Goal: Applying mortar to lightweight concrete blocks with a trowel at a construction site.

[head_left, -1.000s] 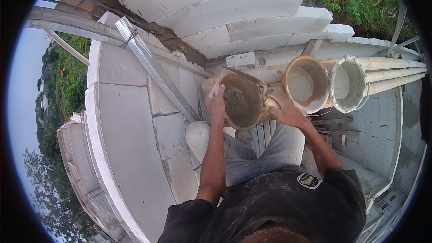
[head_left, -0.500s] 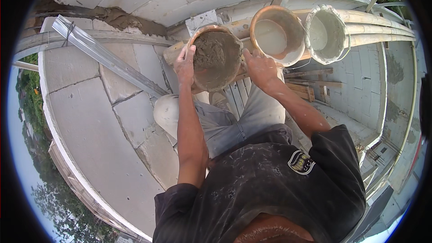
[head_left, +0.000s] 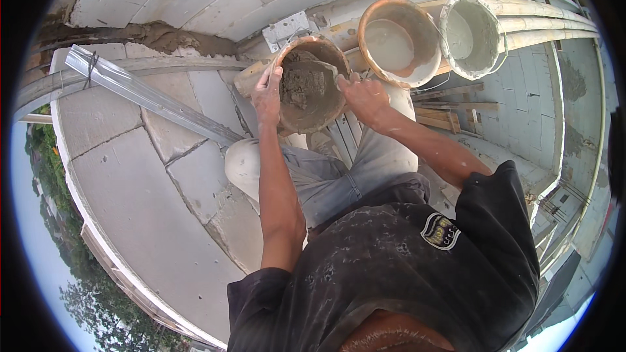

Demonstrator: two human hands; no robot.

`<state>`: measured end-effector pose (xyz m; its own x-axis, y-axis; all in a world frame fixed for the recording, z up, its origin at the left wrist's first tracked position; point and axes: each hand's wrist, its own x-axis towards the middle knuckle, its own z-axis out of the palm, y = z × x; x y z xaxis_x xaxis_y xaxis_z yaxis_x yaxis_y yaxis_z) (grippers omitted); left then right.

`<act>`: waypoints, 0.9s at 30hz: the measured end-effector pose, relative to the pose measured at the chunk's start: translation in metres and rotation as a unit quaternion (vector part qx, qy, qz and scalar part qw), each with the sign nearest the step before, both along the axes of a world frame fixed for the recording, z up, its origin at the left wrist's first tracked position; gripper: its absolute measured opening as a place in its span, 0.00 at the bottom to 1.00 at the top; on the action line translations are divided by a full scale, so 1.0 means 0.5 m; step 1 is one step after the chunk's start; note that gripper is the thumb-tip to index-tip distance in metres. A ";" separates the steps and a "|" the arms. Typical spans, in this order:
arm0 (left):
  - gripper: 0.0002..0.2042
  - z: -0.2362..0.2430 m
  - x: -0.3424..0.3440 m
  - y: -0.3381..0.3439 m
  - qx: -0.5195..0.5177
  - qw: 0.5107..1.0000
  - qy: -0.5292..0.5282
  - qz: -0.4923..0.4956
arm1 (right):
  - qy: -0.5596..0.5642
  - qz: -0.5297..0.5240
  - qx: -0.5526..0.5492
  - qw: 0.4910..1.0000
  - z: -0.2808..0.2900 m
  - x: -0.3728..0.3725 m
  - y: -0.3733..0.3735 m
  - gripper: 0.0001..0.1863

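Mortar [head_left: 304, 86], grey and lumpy, lies inside a brown bucket [head_left: 312, 119] which is placed between the two hands, just beyond the knees of the seated person. The left hand [head_left: 266, 99] is grasping the bucket at its left side, with fingertips over the rim. The right hand [head_left: 366, 99] is clenched at the opposite side, around the handle of a trowel [head_left: 330, 73]; most of this handle is hidden by the fingers, and the blade is inside the bucket, over the mortar.

To the right, near the right hand, stands a second brown bucket [head_left: 425, 34] with cloudy liquid, and touching it is a whitish bucket [head_left: 490, 34], also with pale liquid. Bamboo poles [head_left: 548, 24] stretch away to the right behind them. A small white block [head_left: 284, 30] is just behind the mortar bucket. On the left, a metal bar [head_left: 151, 95] lies slanting over the block wall [head_left: 153, 186].
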<state>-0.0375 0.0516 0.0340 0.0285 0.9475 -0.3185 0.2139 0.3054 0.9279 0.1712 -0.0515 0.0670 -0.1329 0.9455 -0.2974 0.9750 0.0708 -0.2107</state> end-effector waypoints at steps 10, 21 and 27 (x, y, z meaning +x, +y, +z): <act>0.23 -0.010 0.012 -0.015 -0.016 0.998 -0.065 -0.015 | 0.071 -0.027 -0.146 0.986 -0.052 -0.037 -0.015 0.15; 0.24 -0.035 -0.013 0.010 -0.021 0.987 -0.090 0.133 | 0.498 -0.158 -0.311 0.794 -0.066 0.004 -0.051 0.23; 0.30 -0.062 -0.009 -0.029 -0.063 0.963 -0.055 0.257 | 0.628 -0.279 -0.277 0.671 -0.001 0.011 -0.082 0.26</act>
